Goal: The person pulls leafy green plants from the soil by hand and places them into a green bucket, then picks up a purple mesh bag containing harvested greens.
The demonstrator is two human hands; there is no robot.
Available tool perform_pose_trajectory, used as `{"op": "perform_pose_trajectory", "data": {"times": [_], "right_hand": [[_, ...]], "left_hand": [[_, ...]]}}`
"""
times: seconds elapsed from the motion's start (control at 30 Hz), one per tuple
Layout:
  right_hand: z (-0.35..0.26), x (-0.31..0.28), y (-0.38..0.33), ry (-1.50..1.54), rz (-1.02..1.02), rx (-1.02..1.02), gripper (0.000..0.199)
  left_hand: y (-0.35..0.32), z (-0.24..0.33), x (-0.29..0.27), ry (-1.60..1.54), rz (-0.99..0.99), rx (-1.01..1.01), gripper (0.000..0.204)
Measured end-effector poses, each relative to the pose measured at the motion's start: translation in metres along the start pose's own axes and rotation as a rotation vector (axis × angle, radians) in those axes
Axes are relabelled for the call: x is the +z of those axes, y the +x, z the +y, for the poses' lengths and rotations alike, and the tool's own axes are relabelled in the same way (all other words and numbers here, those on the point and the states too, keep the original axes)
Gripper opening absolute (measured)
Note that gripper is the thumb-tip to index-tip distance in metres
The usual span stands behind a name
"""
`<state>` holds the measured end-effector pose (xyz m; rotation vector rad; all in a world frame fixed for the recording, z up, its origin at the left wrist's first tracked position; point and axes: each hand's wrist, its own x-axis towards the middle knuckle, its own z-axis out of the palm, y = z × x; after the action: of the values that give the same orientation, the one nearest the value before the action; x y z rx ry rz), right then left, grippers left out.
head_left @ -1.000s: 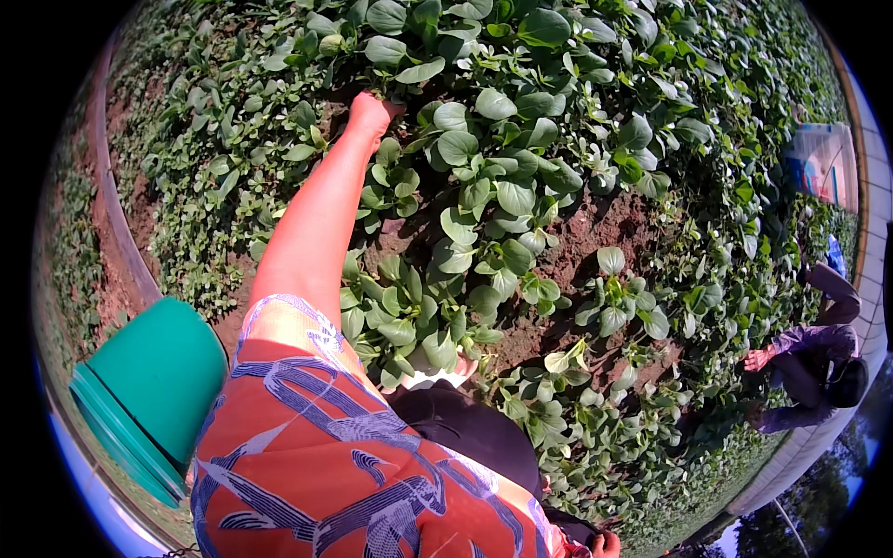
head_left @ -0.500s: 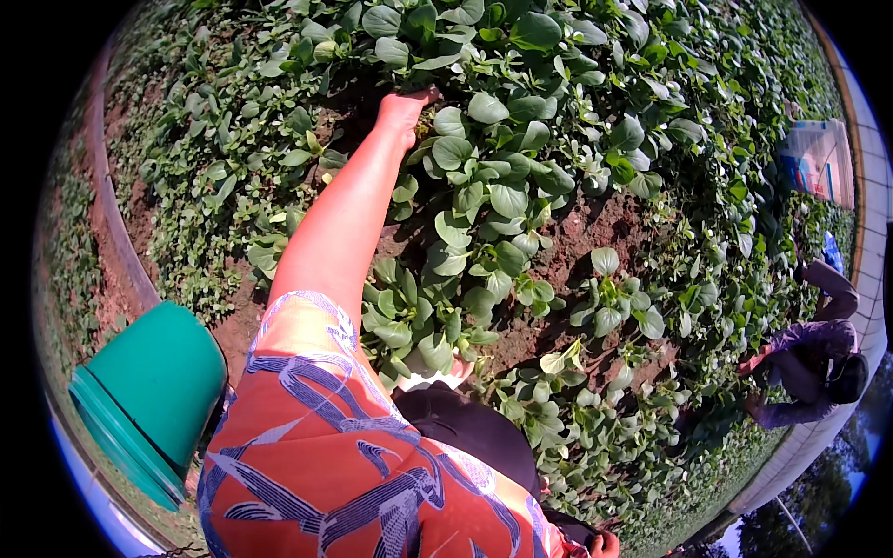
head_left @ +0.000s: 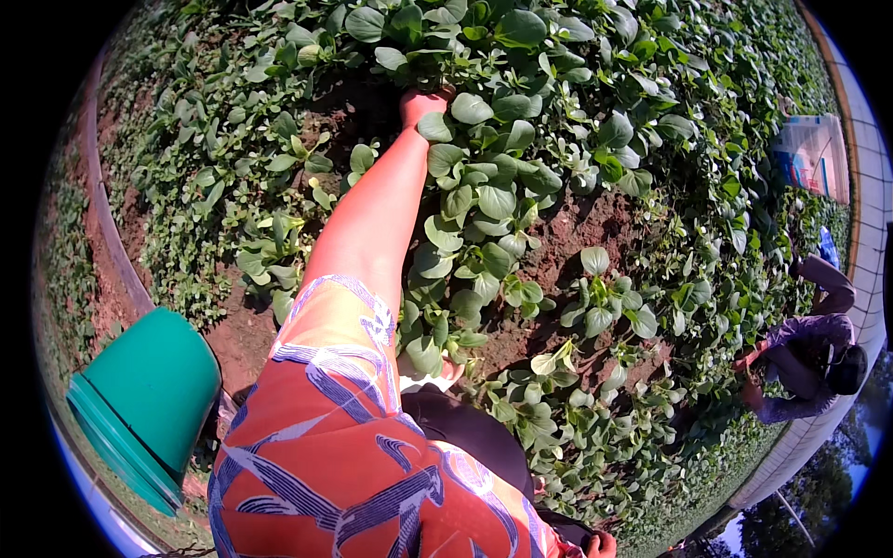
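Green leafy plants (head_left: 484, 186) stand upright around left hand (head_left: 420, 104).

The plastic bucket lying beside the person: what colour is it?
Green; the plastic bucket shows best in the head view, lower left.

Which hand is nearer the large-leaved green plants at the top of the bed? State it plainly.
Left. The left hand is in among the large-leaved plants, touching their leaves. The right hand barely shows at the lower edge, far back from them.
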<state>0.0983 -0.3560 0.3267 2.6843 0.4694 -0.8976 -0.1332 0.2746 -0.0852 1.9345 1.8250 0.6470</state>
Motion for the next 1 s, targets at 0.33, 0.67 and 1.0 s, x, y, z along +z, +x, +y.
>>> {"op": "perform_pose_trajectory", "data": {"times": [0.33,0.67,1.0], "right_hand": [[0.000,-0.002,0.002,0.000,0.029,-0.050,0.030],[-0.022,-0.015,0.004,-0.013,-0.067,0.073,0.035],[-0.011,-0.014,0.011,0.005,-0.040,0.022,0.032]], "left_hand": [[-0.011,0.016,-0.012,-0.434,0.088,-0.091,0.022],[-0.013,0.053,-0.020,-0.443,-0.127,-0.337,0.027],[-0.020,0.034,-0.030,-0.926,0.207,-0.398,0.023]]}}
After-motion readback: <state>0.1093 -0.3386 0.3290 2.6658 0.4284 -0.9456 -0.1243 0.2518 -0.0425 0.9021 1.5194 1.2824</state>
